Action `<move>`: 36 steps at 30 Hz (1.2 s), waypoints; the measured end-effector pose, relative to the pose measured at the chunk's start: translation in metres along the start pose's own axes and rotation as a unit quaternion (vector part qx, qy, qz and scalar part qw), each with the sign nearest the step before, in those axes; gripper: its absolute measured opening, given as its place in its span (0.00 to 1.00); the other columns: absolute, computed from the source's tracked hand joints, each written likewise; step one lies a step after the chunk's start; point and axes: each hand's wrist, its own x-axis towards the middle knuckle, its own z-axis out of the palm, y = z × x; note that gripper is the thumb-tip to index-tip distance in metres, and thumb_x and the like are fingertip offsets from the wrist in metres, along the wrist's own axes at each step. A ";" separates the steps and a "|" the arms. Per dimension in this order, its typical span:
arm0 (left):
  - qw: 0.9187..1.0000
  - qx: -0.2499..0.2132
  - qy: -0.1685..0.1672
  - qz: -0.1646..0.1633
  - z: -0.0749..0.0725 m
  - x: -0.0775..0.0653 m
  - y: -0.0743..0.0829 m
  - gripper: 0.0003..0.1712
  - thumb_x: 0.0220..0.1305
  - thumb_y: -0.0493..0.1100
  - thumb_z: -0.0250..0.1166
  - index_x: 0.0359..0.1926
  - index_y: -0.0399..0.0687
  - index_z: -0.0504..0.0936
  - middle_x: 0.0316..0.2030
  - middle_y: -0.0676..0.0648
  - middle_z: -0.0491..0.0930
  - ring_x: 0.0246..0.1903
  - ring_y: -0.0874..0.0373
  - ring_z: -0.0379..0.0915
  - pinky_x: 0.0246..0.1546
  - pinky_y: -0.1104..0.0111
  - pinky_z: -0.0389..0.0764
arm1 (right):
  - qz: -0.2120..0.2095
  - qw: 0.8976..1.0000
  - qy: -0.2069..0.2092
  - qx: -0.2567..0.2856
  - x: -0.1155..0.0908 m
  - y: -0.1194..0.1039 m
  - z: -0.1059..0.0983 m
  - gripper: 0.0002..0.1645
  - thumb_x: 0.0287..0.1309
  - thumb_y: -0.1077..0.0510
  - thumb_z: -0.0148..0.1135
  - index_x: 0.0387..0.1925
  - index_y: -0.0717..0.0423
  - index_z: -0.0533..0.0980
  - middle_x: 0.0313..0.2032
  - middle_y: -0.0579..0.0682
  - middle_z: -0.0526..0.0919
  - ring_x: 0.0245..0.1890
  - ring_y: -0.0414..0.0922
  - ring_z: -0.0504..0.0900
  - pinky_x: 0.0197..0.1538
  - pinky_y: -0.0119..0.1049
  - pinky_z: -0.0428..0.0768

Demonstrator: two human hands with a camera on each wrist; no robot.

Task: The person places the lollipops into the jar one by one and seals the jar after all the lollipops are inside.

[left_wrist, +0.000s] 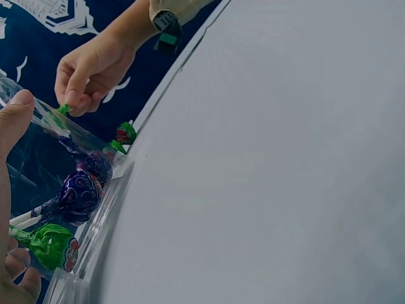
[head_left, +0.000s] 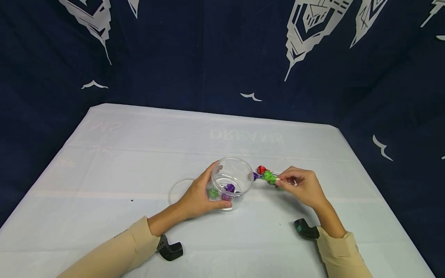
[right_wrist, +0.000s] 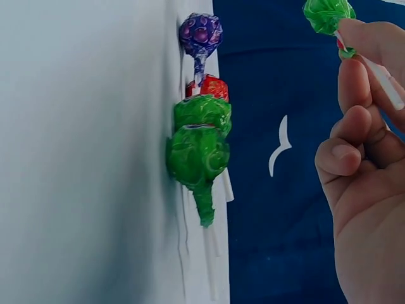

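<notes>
My left hand (head_left: 196, 196) grips a clear plastic jar (head_left: 233, 175) from its left side, thumb across the front. Through the wall show purple lollipops (left_wrist: 79, 196) and a green lollipop (left_wrist: 52, 246). To the right of the jar, my right hand (head_left: 303, 186) pinches a green-wrapped lollipop (right_wrist: 328, 14) between thumb and fingertips, just below its head and above the table. Beneath and beside that hand lie more lollipops: a red one (head_left: 261, 170), a purple one (right_wrist: 201, 37) and green ones (right_wrist: 197, 155), partly overlapping.
Behind the left wrist, a clear round lid (head_left: 172, 191) lies flat, partly hidden by the arm. A white cloth (head_left: 104, 170) covers the table. Beyond its far edge hangs a dark blue curtain (head_left: 194, 58) with white patterns. Both wrists wear black devices (head_left: 170, 249).
</notes>
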 end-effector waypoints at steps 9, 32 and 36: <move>1.000 -0.002 -0.002 -0.006 -0.001 -0.001 0.001 0.66 0.43 0.55 0.82 0.77 0.57 0.51 0.68 0.42 0.67 0.68 0.49 0.62 0.67 0.49 0.61 | -0.038 0.998 0.017 0.052 0.004 0.014 0.000 0.16 0.36 0.88 0.65 0.23 0.68 0.81 0.21 0.50 0.80 0.21 0.37 0.68 0.22 0.30 0.65; 1.000 -0.004 0.002 -0.009 -0.001 -0.002 0.002 0.67 0.42 0.55 0.83 0.77 0.58 0.50 0.68 0.45 0.67 0.67 0.51 0.62 0.67 0.51 0.62 | -0.067 0.987 0.019 0.146 0.031 0.005 0.006 0.07 0.46 0.82 0.67 0.27 0.74 0.81 0.26 0.54 0.84 0.28 0.41 0.75 0.33 0.26 0.77; 1.000 -0.003 0.005 -0.001 0.000 -0.002 0.002 0.67 0.42 0.55 0.83 0.77 0.58 0.50 0.68 0.45 0.67 0.67 0.51 0.62 0.67 0.51 0.62 | -0.076 0.985 0.019 0.154 0.039 0.001 0.007 0.03 0.49 0.78 0.69 0.27 0.73 0.81 0.26 0.54 0.84 0.29 0.41 0.75 0.32 0.26 0.76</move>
